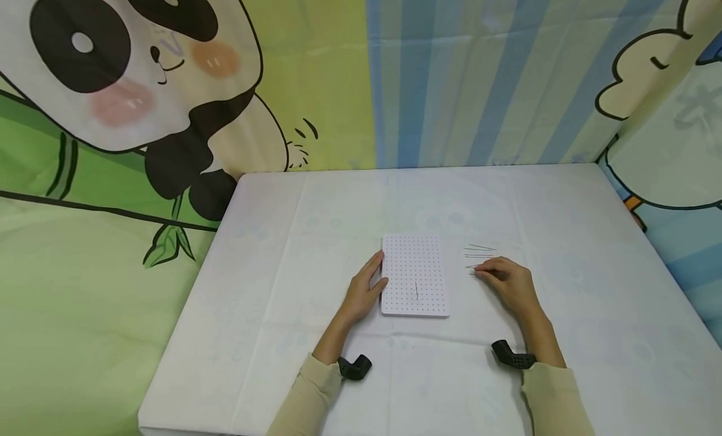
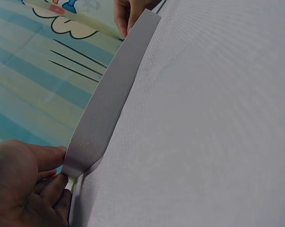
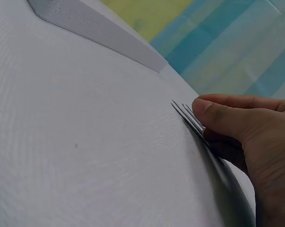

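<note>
A white pegboard (image 1: 414,254) with rows of small holes lies flat on the table. My left hand (image 1: 362,292) holds its left edge, with the thumb over the rim; the left hand (image 2: 24,184) also shows at the board's end in the left wrist view. Thin dark pins (image 2: 78,63) stand up from the board. Right of the board, several thin metal pins (image 1: 479,255) lie on the cloth. Over the nearest ones, my right hand (image 1: 510,284) pinches a pin between thumb and forefinger. In the right wrist view, the right hand (image 3: 246,123) partly hides these pins.
A white cloth covers the table (image 1: 316,235). Behind it hangs a printed curtain (image 1: 316,66) with a panda and stripes. Black wrist cameras sit on the left wrist (image 1: 355,367) and right wrist (image 1: 512,354).
</note>
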### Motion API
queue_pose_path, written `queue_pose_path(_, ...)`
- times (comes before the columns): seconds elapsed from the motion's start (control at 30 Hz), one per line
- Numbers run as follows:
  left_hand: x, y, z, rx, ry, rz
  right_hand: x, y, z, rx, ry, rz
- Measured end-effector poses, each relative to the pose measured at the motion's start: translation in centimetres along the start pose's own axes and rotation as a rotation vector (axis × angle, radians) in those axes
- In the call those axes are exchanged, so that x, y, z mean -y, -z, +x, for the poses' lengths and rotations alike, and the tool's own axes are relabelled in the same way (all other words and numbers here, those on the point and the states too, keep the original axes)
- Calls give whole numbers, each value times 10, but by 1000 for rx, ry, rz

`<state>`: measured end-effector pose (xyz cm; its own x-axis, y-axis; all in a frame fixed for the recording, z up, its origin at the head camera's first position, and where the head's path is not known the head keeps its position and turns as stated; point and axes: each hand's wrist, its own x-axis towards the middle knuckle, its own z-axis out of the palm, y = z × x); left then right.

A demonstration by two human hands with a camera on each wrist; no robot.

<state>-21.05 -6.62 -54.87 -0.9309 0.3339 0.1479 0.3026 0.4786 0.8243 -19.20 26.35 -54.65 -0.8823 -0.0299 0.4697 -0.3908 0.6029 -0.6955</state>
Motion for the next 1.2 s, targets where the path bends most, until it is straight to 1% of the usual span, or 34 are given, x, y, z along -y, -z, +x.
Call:
queue_pose_path(0.47,0,0,0,2,6,4,-6,-4,0,47,55,-130)
queue_pose_path(0.6,-1,0,0,5,9,5,-6,-4,0,49,65,-135)
queue_pose_path(0.83,-1,1,0,10,6,4,-5,-4,0,45,123,-162)
queue_pose_path(1.07,0,1,0,11,-3,9,-5,-5,1,52,131,-148)
queue_pose_path(1.2,-1,0,0,12,5,6,-5,-5,1,63,130,-154)
